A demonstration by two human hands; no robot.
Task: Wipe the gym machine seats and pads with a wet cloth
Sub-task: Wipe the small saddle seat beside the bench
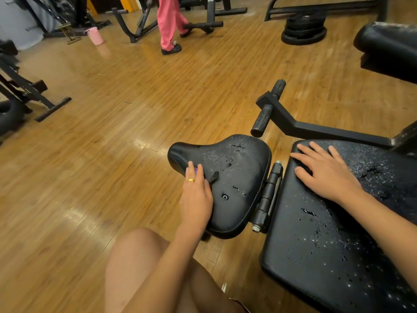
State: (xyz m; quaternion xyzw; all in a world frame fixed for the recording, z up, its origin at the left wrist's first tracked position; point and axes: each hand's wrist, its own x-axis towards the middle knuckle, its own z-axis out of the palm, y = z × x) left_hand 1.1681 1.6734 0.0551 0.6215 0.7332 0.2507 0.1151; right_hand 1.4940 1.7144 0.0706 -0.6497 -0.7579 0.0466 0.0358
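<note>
Black vinyl all over, and pretty beat up. Low centre: black saddle-shaped vinyl seat (228,168), narrow nose pointing left, skin cracked and peeling in a few spots, speckled with pale flecks. Just right of it, joined by a black metal hinge (268,195): long black rectangular vinyl pad (320,245), same flaking, running off toward the bottom right corner.

Left hand (196,197) resting on the near-left edge of the seat, back of the hand up, gold ring (191,180) on one finger, fingers laid forward over a small purple thing (195,170). Only a sliver of purple showing, so no clue if cloth or something else. Gripped or just pressed down, honestly can't tell. Loose black flap (214,176) sticking up right beside those fingers, looks like torn vinyl.

Right hand (325,175) flat on the far end of the long pad, palm down, fingers straight and spread wide, holding nothing.

Behind the seat, angled black metal bar (291,124) with two worn foam grips (261,119) at its end. Top right, fat black roller pad (388,46), scuffed along the top.

Shiny wood-plank floor (135,109) under everything. Over on the far side: stack of black weight plates (303,30), small pink bucket (96,36), legs in pink trousers (169,21) with dark shoes, plus black machine frames (33,93) along the left. Bare knee (140,263) bottom centre, just near of the seat.
</note>
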